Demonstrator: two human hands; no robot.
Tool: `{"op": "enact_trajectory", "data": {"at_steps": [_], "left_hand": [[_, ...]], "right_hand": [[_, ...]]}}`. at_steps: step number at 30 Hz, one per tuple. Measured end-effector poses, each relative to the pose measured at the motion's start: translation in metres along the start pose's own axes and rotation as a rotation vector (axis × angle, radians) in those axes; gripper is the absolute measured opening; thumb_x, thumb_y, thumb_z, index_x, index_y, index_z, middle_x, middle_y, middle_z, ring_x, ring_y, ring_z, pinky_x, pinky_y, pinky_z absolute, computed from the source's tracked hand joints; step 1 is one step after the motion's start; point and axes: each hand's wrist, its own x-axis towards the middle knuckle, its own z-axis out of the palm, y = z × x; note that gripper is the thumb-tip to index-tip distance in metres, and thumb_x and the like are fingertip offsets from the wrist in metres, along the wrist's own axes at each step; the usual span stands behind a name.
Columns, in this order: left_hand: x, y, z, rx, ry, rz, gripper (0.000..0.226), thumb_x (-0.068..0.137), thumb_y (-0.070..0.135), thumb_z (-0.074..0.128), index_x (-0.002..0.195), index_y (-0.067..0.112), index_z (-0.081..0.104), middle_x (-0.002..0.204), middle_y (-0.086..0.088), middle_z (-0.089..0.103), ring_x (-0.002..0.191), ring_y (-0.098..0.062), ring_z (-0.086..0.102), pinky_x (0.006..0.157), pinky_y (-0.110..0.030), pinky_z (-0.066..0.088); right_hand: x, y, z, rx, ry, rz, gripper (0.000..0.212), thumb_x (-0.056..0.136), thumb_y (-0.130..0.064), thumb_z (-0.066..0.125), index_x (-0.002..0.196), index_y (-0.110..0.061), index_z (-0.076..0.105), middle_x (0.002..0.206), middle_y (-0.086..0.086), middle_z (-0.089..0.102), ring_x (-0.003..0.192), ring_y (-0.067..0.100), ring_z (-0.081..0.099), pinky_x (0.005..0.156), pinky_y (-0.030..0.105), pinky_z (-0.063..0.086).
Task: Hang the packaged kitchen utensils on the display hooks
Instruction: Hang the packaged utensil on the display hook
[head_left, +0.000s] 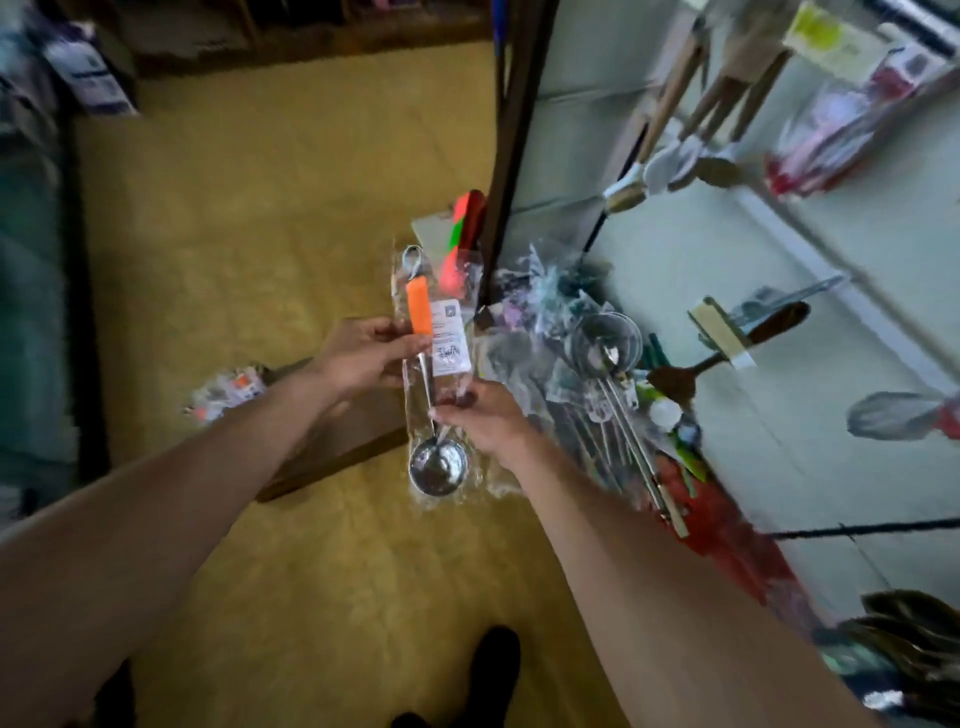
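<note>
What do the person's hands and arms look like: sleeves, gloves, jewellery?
Both the left hand and right hand are bare, no gloves. No rings, watch or bracelet show. Both forearms are uncovered to the frame's edge; no sleeve is visible.

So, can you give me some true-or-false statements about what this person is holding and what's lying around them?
1. The left hand and the right hand both hold one packaged ladle. True.
2. The ladle's grip is blue. False: the handle is orange.
3. The ladle already hangs on a hook. False: it is held over the floor, away from the display wall.
4. A white label shows on the clear package. True.
5. A pile of packaged utensils lies at the foot of that wall. True.
</note>
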Motion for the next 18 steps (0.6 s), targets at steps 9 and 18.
{"op": "enact_trajectory", "data": {"at_steps": [9,18], "left_hand": [[0.078,0.013,-0.111,-0.07,0.31,-0.074,0.02,0.084,0.02,0.075,0.101,0.01,0.071,0.099,-0.008,0.076,0.085,-0.021,0.075,0.072,-0.035,0.061],[0.144,0.002,-0.207,-0.112,0.456,-0.199,0.034,0.084,0.025,0.076,0.112,0.006,0.07,0.102,-0.007,0.075,0.095,-0.027,0.072,0.076,-0.04,0.06]], "right_hand": [[0.128,-0.065,0.066,0.06,-0.166,-0.017,0.024,0.081,-0.023,0.079,0.103,-0.019,0.069,0.105,0.0,0.074,0.097,0.019,0.069,0.095,0.044,0.055],[0.225,-0.115,0.124,0.049,-0.285,0.033,0.027,0.086,-0.014,0.074,0.11,-0.009,0.064,0.102,0.0,0.069,0.089,0.01,0.064,0.076,0.017,0.05]]}}
